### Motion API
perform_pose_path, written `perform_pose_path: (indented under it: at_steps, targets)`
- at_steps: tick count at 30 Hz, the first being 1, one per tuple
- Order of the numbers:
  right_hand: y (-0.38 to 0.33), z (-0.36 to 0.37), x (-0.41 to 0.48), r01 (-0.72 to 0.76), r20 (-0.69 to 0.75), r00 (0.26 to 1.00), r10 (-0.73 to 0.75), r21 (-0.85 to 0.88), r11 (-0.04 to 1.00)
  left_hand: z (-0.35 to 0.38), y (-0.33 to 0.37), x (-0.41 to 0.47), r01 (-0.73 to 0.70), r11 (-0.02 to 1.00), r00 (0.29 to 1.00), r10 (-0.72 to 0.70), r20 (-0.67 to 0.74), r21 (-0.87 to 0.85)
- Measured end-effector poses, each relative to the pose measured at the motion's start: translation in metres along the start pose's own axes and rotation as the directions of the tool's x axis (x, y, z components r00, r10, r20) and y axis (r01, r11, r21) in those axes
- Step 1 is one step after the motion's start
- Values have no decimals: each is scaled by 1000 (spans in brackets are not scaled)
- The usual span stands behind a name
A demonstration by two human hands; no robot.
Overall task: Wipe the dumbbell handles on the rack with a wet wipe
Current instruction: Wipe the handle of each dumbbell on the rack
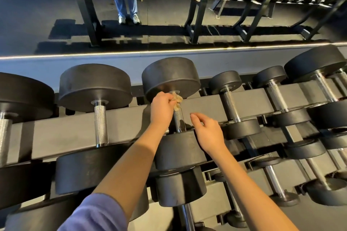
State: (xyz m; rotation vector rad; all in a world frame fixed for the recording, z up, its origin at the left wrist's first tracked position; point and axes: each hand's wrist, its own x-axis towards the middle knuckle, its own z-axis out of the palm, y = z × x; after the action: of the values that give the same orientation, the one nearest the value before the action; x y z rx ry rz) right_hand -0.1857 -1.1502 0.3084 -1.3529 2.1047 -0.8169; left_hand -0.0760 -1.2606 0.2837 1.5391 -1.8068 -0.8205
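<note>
My left hand pinches the wet wipe round the dumbbell handle. My right hand, fingers loose and spread, is at its 4 o'clock.

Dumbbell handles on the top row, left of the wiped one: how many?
2: the near handle beside it, the far handle cut by the frame's left edge. Others may lie beyond.

Both arms extended; left hand pinches the wipe, right hand hovers with fingers relaxed.
</note>
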Motion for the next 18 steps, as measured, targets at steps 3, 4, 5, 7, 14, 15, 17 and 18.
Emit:
perform_pose_path:
  at_steps: [3, 4, 5, 7, 14, 15, 17, 18]
  targets:
    - [-1, -2, 0, -13, -8, 1000, 13, 8, 1000, -1, -8, -9, 0, 1000, 992, -2, 126, 21]
    - [-1, -2, 0, -14, -11, 1000, 14, 5, 1000, -1, -9, -14, -2, 1000, 985, -2, 173, 20]
    - [-1, -1, 0, -13, -12, 1000, 13, 1, 1000, -2, -10, -19, 1, 1000, 978, -4, 208, 15]
    - [-2, 0, -1, -10, -13, 1000, 10, 2, 1000, -4, -12, -23, -1, 1000, 975, 1, 222, -1]
    - [-1, 0, 0, -21, -21, 1000, 22, 56, 998, -1, -5, -2, -21, 999, 1000, 21, 22, -37]
    - [0, 0, 0, -25, -20, 999, 27, 66, 998, -1, -5, 0, -24, 999, 1000, 25, 14, -43]
    - [1, 0, 1, -35, -17, 999, 37, 83, 996, -1, -7, 2, -28, 999, 999, 30, 36, -38]
    - [2, 0, 1, -38, -17, 999, 39, 91, 995, -1, -8, -1, -25, 999, 997, 27, 67, -27]
